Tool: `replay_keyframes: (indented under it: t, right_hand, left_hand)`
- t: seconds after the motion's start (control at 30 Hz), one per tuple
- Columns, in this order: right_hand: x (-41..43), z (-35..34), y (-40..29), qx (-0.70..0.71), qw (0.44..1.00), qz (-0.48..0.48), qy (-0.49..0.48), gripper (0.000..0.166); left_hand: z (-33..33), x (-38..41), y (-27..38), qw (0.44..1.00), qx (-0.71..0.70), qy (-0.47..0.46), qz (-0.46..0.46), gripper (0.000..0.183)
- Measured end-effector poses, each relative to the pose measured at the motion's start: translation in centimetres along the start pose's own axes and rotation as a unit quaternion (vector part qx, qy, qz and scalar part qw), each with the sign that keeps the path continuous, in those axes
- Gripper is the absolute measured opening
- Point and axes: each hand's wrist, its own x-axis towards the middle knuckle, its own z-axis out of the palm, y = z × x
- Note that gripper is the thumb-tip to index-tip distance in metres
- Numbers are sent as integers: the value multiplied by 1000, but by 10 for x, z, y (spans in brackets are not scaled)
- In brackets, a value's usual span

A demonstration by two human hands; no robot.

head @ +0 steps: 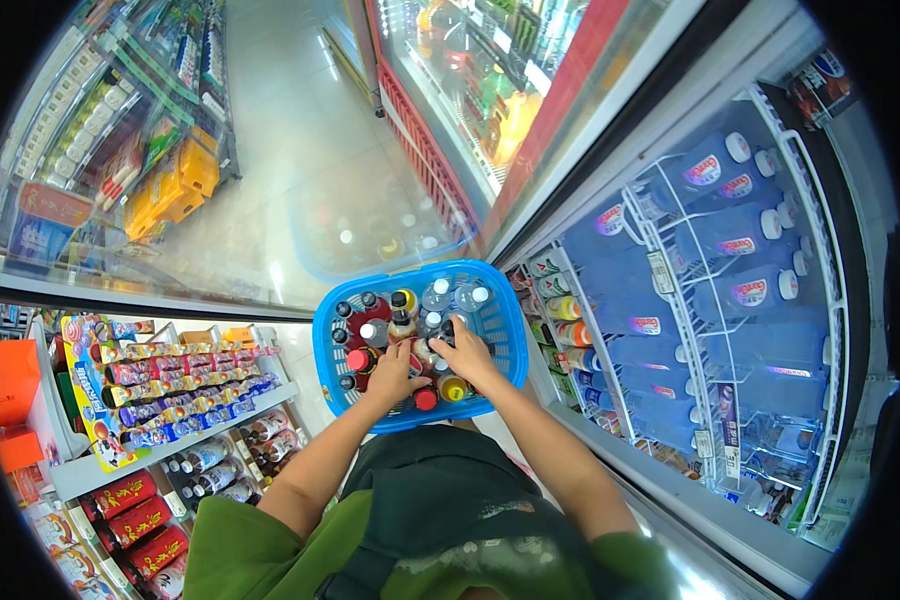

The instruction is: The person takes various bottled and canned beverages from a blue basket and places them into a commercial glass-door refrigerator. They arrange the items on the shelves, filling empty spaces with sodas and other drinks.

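A blue plastic shopping basket (511,315), filled with upright drink bottles, is in front of my body. My right hand (465,356) reaches into it, thumb and fingers around the dark cap of a bottle (448,328). My left hand (396,375) rests among the bottles, thumb spread from the fingers; whether it grips one is hidden. Close to it are a red-capped bottle (361,360) on the left and another red-capped bottle (425,398) below. A yellow-capped bottle (454,389) is beneath my right wrist. Clear bottles with white caps (441,286) fill the far right corner.
On the right, an upright drinks cooler (630,225) has wire racks of large water bottles (750,289). A glass door (195,296) stands beyond the basket, reflecting it. Lower left are shelves (172,427) of candy packs and bottles. Another lit cooler (487,82) is farther off.
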Motion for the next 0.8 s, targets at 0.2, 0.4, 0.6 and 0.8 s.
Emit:
replay_keyframes:
  t: [0.2, 0.4, 0.6, 0.8]
  right_hand:
    - [-1, 0, -32, -46, 995, -88, 23, 63]
    - [-48, -9, -62, 108, 977, -164, 78, 91]
    - [-73, -83, -74, 111, 971, -206, 52, 109]
    - [-121, -267, -156, -15, 934, -257, 248, 86]
  left_hand:
    - [8, -2, -1, 991, -87, 103, -3, 89]
    - [-50, -21, 22, 980, -148, 119, 59, 80]
    - [-147, -13, 124, 962, -196, 83, 171, 81]
    - [-254, -18, 293, 859, -166, 153, 459, 87]
